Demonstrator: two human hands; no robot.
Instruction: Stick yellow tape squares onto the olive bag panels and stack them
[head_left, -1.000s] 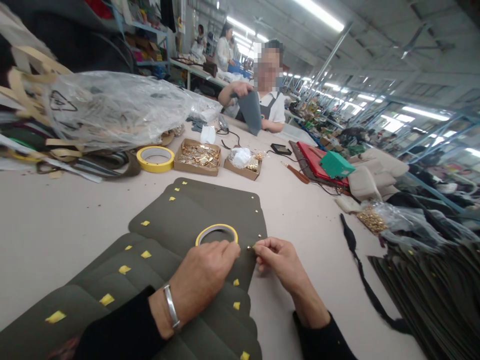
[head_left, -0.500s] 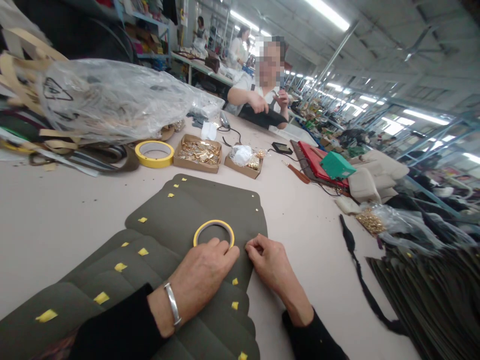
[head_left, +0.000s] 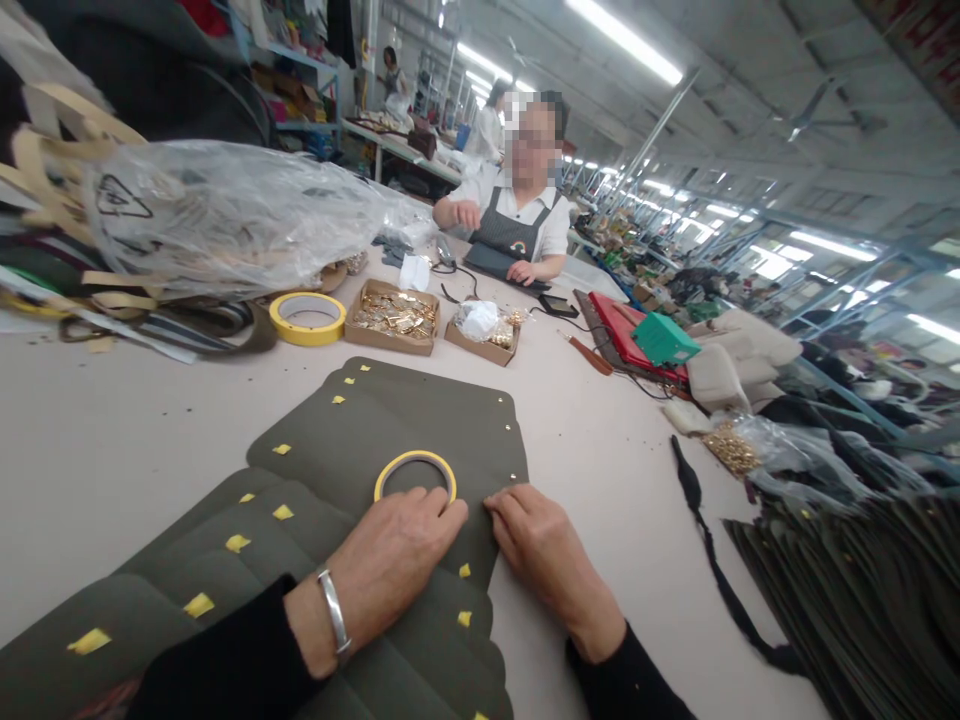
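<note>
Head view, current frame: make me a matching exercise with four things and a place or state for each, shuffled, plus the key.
1. Left hand
2. Right hand
3. Wide tape roll
4. Strap

A. Left of the carton of gold-coloured pieces
B. Holding a thin yellow tape roll
C. Left of the stack of dark pieces
D. At the olive panel's right edge

Pairs: 1-B, 2-D, 3-A, 4-C

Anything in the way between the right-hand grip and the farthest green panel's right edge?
Nothing visible: the right-hand grip is at that edge of the farthest green panel. The yellow tape roll sits off to the left, by the left-hand grip.
</note>
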